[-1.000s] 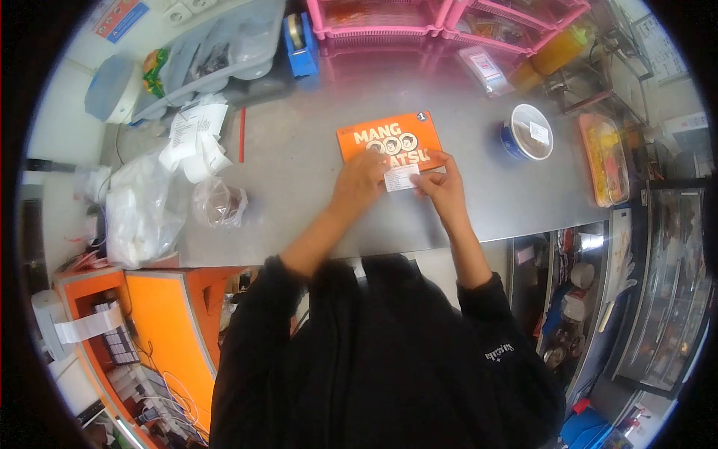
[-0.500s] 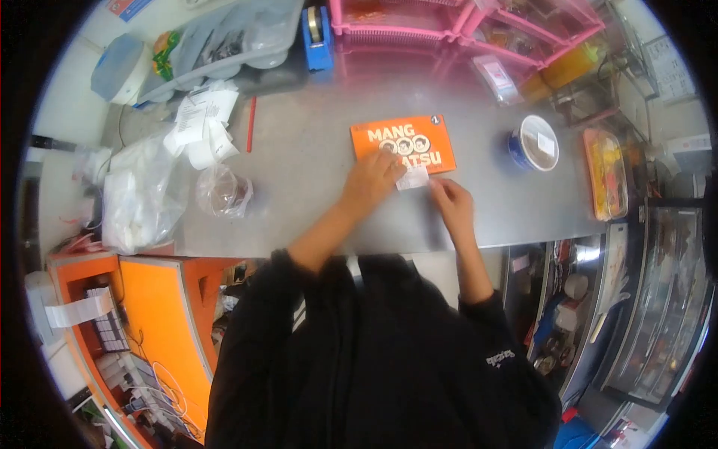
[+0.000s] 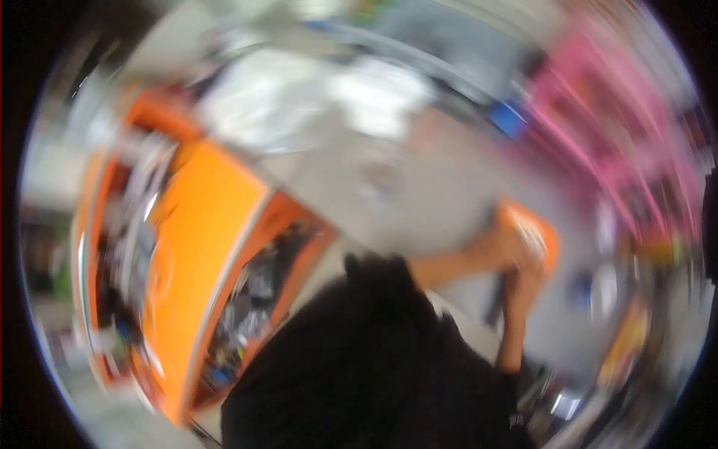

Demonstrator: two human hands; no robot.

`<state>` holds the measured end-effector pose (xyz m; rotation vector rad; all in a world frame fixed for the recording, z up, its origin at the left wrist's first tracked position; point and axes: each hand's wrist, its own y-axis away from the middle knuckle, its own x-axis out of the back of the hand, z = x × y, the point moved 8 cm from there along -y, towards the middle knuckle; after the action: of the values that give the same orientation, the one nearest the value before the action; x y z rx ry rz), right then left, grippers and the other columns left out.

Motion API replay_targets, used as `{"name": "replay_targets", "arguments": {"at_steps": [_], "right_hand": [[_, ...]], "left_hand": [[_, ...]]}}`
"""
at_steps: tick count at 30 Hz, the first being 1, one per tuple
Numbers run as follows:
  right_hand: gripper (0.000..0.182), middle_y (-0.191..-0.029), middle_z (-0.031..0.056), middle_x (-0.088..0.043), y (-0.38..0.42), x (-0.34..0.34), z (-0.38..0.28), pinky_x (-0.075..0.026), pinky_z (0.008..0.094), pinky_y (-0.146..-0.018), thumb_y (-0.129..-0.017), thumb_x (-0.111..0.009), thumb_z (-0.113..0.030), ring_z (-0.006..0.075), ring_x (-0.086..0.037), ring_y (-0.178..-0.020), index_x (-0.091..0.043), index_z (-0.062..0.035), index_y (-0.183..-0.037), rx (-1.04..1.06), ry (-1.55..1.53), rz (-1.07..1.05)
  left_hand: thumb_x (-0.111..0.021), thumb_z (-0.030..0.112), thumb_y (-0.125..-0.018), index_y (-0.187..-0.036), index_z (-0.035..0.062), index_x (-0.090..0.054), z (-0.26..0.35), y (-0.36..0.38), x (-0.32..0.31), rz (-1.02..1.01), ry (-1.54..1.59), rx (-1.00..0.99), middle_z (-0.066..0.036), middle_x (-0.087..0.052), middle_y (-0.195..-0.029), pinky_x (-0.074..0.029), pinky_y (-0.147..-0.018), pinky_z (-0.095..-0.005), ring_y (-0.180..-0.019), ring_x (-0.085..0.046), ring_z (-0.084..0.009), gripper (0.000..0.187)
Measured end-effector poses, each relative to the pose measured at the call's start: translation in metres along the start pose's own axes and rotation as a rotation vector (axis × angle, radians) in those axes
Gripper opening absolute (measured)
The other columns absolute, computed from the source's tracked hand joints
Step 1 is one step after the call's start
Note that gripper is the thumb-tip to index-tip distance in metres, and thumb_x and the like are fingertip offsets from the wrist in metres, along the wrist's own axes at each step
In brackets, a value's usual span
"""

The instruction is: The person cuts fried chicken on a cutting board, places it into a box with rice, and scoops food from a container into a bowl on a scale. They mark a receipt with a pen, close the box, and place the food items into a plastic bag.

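The view is smeared by motion. An orange box [image 3: 527,218] with white lettering lies on the grey metal counter [image 3: 441,194], right of centre. My left hand [image 3: 495,248] reaches in from the left and rests at the box's near edge. Close beside it, my right hand [image 3: 526,275] comes up from below at the same edge. The two hands appear to meet or overlap there. Blur hides the fingers of both, and the small white paper slip cannot be made out now.
Left on the counter are a white plastic bag [image 3: 258,97], white papers [image 3: 381,93] and a blurred plastic-wrapped cup [image 3: 383,176]. Behind stand a blue tape dispenser [image 3: 508,117] and pink baskets [image 3: 598,112]. A white-lidded tub [image 3: 603,292] is rightward. An orange cabinet [image 3: 206,247] stands left.
My head has turned left and tilted, so the whole scene swings round and blurs. Both hands stay at the box and now appear closer together; the white slip no longer shows.
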<state>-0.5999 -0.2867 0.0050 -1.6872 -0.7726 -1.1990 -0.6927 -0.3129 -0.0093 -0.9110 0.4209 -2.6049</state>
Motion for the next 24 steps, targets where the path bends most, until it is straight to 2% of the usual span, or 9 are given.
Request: {"name": "replay_targets", "arguments": {"at_steps": [1,2,3,4,6,10,15,20,24], "right_hand": [[0.037,-0.121,0.0173,-0.051,0.006,-0.016,0.009,-0.029,0.0454,-0.101,-0.086,-0.049,-0.018,0.0324,-0.044,-0.117,-0.049,-0.001,-0.119,0.023,0.067,-0.07],[0.04,-0.116,0.0197,-0.053,0.013,-0.035,0.027,-0.034,0.0454,-0.097,-0.085,-0.05,-0.02,0.0332,-0.048,-0.112,-0.048,0.002,-0.118,0.084,0.096,0.004],[0.041,-0.112,0.0228,-0.054,-0.007,-0.015,0.018,-0.036,0.0477,-0.094,-0.082,-0.053,-0.022,0.0351,-0.051,-0.105,-0.051,0.0045,-0.113,-0.021,-0.242,-0.048],[0.042,-0.107,0.0253,-0.055,-0.014,0.007,0.0,-0.04,0.0487,-0.088,-0.081,-0.053,-0.027,0.0376,-0.052,-0.101,-0.053,0.0052,-0.109,0.218,-0.265,0.126],[0.046,-0.119,0.0241,-0.05,-0.023,-0.006,0.01,-0.034,0.0455,-0.097,-0.08,-0.056,-0.029,0.0374,-0.047,-0.112,-0.053,0.0032,-0.113,0.452,-0.171,0.18],[0.046,-0.12,0.0241,-0.049,-0.067,0.013,-0.109,-0.034,0.0462,-0.098,-0.079,-0.057,-0.028,0.0382,-0.046,-0.113,-0.053,0.002,-0.113,0.498,-0.376,0.22],[0.046,-0.121,0.0242,-0.048,-0.052,0.014,-0.281,-0.033,0.047,-0.098,-0.078,-0.058,-0.028,0.0392,-0.045,-0.114,-0.053,0.0006,-0.113,0.666,-0.548,0.193],[0.047,-0.122,0.0243,-0.047,0.02,-0.001,-0.444,-0.032,0.0478,-0.099,-0.076,-0.059,-0.028,0.0402,-0.044,-0.115,-0.053,-0.0008,-0.114,0.902,-0.609,0.054],[0.047,-0.123,0.0244,-0.046,0.082,-0.036,-0.554,-0.031,0.0485,-0.099,-0.075,-0.06,-0.027,0.041,-0.043,-0.116,-0.053,-0.0019,-0.114,1.096,-0.55,-0.075]], "left_hand": [[-0.049,0.014,-0.084,-0.082,0.0047,-0.06,-0.004,0.005,0.008,0.156,0.562,-0.07,-0.013,-0.06,-0.08,-0.046,-0.073,-0.0358,-0.077,-0.057,-0.0266,0.015],[-0.053,0.01,-0.079,-0.087,0.0053,-0.056,-0.005,0.019,0.011,0.123,0.44,-0.094,-0.013,-0.057,-0.091,-0.042,-0.079,-0.0385,-0.087,-0.054,-0.0285,0.009],[-0.053,0.012,-0.081,-0.085,0.0034,-0.058,0.021,0.029,0.053,0.216,0.215,-0.163,-0.015,-0.058,-0.096,-0.041,-0.083,-0.0422,-0.092,-0.054,-0.0297,0.011],[-0.052,0.011,-0.083,-0.092,0.0038,-0.055,0.03,0.046,0.051,0.314,-0.171,-0.382,-0.015,-0.056,-0.102,-0.039,-0.09,-0.0419,-0.1,-0.051,-0.0321,0.013],[-0.055,0.012,-0.079,-0.096,0.0078,-0.057,0.046,0.115,0.107,0.417,-0.266,-0.362,-0.013,-0.055,-0.111,-0.04,-0.092,-0.0414,-0.11,-0.049,-0.0318,0.018],[-0.055,0.013,-0.078,-0.094,0.0072,-0.058,0.032,0.284,0.2,0.417,-0.382,0.378,-0.012,-0.057,-0.106,-0.044,-0.083,-0.0389,-0.102,-0.053,-0.0294,0.018],[-0.059,0.017,-0.078,-0.097,0.0052,-0.056,0.138,0.577,0.283,1.078,-1.062,0.806,-0.012,-0.056,-0.104,-0.043,-0.081,-0.039,-0.098,-0.053,-0.0307,0.023],[-0.06,0.044,-0.076,-0.121,0.0059,-0.047,0.22,0.822,0.313,1.171,-1.271,1.635,-0.02,-0.036,-0.134,-0.023,-0.101,-0.0527,-0.125,-0.031,-0.0383,0.06],[-0.055,0.056,-0.075,-0.138,0.0022,-0.023,0.22,0.879,0.314,1.072,-1.124,1.715,-0.027,-0.019,-0.141,-0.01,-0.104,-0.0569,-0.132,-0.017,-0.0396,0.089]]}}
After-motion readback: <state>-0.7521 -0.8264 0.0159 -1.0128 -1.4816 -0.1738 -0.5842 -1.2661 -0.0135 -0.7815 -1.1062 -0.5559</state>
